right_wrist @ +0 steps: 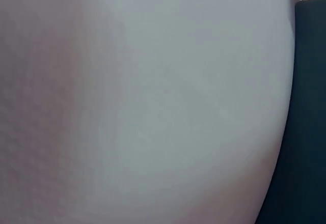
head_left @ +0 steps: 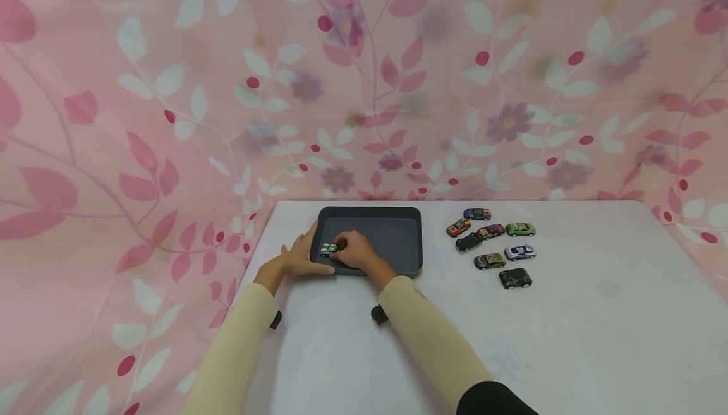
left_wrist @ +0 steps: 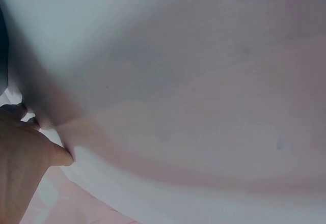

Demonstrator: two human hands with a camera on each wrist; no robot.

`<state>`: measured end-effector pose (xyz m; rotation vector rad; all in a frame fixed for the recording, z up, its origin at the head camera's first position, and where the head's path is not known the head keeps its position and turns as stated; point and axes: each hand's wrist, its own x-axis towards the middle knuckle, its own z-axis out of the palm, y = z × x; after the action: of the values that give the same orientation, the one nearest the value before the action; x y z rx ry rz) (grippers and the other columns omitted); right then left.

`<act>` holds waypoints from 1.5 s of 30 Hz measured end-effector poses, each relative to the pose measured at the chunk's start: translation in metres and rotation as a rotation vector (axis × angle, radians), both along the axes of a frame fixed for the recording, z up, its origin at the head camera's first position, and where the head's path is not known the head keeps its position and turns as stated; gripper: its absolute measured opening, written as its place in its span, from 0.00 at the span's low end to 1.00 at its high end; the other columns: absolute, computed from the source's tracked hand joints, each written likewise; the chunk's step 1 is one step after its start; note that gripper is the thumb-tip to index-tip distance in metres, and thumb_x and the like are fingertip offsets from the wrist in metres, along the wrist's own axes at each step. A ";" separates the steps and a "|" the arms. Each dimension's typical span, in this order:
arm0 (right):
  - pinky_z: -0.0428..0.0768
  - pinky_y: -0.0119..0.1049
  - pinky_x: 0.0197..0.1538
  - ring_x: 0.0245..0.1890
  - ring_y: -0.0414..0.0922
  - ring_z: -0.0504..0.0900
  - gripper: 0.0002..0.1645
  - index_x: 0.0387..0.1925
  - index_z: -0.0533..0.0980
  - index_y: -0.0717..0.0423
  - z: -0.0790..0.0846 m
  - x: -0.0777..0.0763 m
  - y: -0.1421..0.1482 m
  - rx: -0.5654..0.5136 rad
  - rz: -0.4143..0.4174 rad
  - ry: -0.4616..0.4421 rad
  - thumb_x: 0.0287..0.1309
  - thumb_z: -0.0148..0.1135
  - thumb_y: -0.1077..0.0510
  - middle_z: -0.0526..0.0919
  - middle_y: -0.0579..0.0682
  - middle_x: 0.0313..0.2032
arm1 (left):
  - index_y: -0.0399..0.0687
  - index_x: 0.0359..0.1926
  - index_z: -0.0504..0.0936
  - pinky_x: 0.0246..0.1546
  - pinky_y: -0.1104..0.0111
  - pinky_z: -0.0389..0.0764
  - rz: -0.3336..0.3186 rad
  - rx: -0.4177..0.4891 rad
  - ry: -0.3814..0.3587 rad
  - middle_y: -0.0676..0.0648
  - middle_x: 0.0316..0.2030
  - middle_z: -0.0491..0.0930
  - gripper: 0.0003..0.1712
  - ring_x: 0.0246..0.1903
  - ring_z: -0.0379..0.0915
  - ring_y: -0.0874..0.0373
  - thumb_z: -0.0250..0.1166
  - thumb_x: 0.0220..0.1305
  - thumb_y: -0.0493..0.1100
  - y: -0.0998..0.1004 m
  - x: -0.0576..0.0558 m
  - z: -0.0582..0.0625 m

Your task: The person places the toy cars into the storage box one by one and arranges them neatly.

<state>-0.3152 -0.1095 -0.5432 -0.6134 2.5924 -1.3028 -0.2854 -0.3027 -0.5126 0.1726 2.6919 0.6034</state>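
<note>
A dark grey rectangular tray [head_left: 392,238] lies on the white table. My left hand [head_left: 296,257] rests against its near left corner, thumb along the front rim and fingers stretched along the left side. Inside the tray, near that corner, a small white-and-green toy car [head_left: 328,249] shows. My right hand [head_left: 358,252] reaches over the front of the tray, its curled fingers pinching a small dark toy car [head_left: 341,246] right beside the white-and-green one. The fingers mostly hide the dark car. In the left wrist view, part of the left hand [left_wrist: 25,158] appears at the edge.
Right of the tray lie several toy cars, among them a green one [head_left: 520,229], a white-and-blue one [head_left: 520,252], a black one [head_left: 515,278] and a blue one [head_left: 477,214]. A pink floral cloth [head_left: 398,86] hangs behind the table [head_left: 597,314].
</note>
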 end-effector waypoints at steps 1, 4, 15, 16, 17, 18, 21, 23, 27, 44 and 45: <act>0.80 0.34 0.44 0.40 0.43 0.82 0.19 0.47 0.83 0.55 0.000 0.000 0.001 -0.014 -0.003 -0.014 0.53 0.75 0.54 0.85 0.50 0.40 | 0.58 0.78 0.25 0.66 0.27 0.33 0.004 0.004 -0.003 0.41 0.79 0.40 0.82 0.77 0.35 0.38 0.70 0.40 0.78 0.000 0.001 0.000; 0.81 0.35 0.44 0.40 0.44 0.82 0.18 0.45 0.83 0.56 0.000 0.000 0.002 -0.059 -0.027 -0.042 0.52 0.76 0.57 0.85 0.51 0.40 | 0.59 0.78 0.25 0.66 0.27 0.32 0.008 0.017 -0.008 0.41 0.79 0.40 0.81 0.77 0.34 0.38 0.71 0.40 0.78 0.002 0.001 -0.001; 0.81 0.39 0.48 0.43 0.44 0.83 0.14 0.46 0.84 0.54 -0.001 0.006 0.000 -0.097 -0.017 -0.073 0.59 0.69 0.55 0.86 0.50 0.43 | 0.57 0.79 0.26 0.64 0.25 0.35 -0.005 0.005 0.003 0.42 0.79 0.40 0.80 0.77 0.36 0.38 0.70 0.41 0.78 -0.002 0.002 -0.006; 0.81 0.39 0.48 0.43 0.44 0.82 0.14 0.46 0.84 0.54 -0.003 0.008 0.000 -0.106 -0.020 -0.082 0.59 0.69 0.55 0.86 0.50 0.42 | 0.57 0.79 0.26 0.64 0.25 0.35 -0.004 0.003 -0.003 0.43 0.79 0.40 0.79 0.77 0.36 0.38 0.70 0.42 0.77 -0.002 0.004 -0.008; 0.81 0.38 0.47 0.42 0.44 0.82 0.13 0.45 0.84 0.55 -0.005 0.012 0.000 -0.121 -0.023 -0.091 0.59 0.69 0.56 0.86 0.50 0.41 | 0.57 0.79 0.27 0.65 0.26 0.34 0.001 0.004 -0.007 0.43 0.79 0.40 0.79 0.77 0.35 0.38 0.70 0.42 0.77 -0.003 0.007 -0.012; 0.81 0.38 0.46 0.41 0.44 0.82 0.13 0.44 0.83 0.55 -0.008 0.017 -0.001 -0.135 -0.026 -0.098 0.58 0.70 0.56 0.86 0.51 0.40 | 0.57 0.79 0.27 0.65 0.26 0.34 0.006 0.001 -0.011 0.43 0.79 0.40 0.79 0.77 0.36 0.38 0.70 0.42 0.77 -0.004 0.011 -0.016; 0.80 0.35 0.43 0.39 0.43 0.82 0.13 0.42 0.83 0.56 -0.017 0.028 -0.002 -0.162 -0.017 -0.122 0.56 0.72 0.58 0.86 0.51 0.38 | 0.56 0.79 0.28 0.64 0.25 0.34 0.017 0.017 -0.025 0.41 0.79 0.41 0.80 0.77 0.36 0.36 0.71 0.42 0.76 -0.006 0.023 -0.026; 0.80 0.34 0.41 0.38 0.42 0.82 0.12 0.42 0.83 0.56 -0.019 0.029 -0.002 -0.173 -0.020 -0.125 0.55 0.73 0.58 0.86 0.50 0.38 | 0.55 0.79 0.28 0.64 0.25 0.33 0.014 0.032 -0.017 0.40 0.79 0.42 0.80 0.77 0.35 0.35 0.71 0.41 0.77 -0.007 0.025 -0.029; 0.80 0.33 0.41 0.37 0.40 0.82 0.13 0.42 0.83 0.56 -0.015 0.017 -0.001 -0.195 -0.028 -0.116 0.53 0.74 0.59 0.86 0.49 0.37 | 0.53 0.79 0.29 0.63 0.24 0.33 -0.003 0.052 0.020 0.37 0.78 0.42 0.80 0.76 0.36 0.34 0.69 0.41 0.78 -0.005 0.016 -0.021; 0.81 0.37 0.45 0.41 0.43 0.82 0.14 0.43 0.83 0.54 -0.004 0.004 0.002 -0.173 -0.037 -0.120 0.54 0.74 0.57 0.86 0.49 0.39 | 0.53 0.79 0.29 0.63 0.24 0.35 -0.010 0.023 0.024 0.38 0.78 0.43 0.79 0.76 0.37 0.35 0.71 0.43 0.76 0.001 0.002 -0.004; 0.81 0.36 0.45 0.41 0.43 0.82 0.14 0.43 0.83 0.55 -0.005 0.004 0.001 -0.173 -0.038 -0.116 0.54 0.74 0.58 0.86 0.50 0.39 | 0.53 0.79 0.29 0.63 0.24 0.35 -0.009 0.022 0.025 0.38 0.78 0.43 0.79 0.76 0.38 0.35 0.71 0.43 0.76 0.000 0.002 -0.005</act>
<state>-0.3109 -0.1081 -0.5478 -0.5003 2.4285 -1.5379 -0.2830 -0.3027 -0.5174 0.1992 2.7074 0.6322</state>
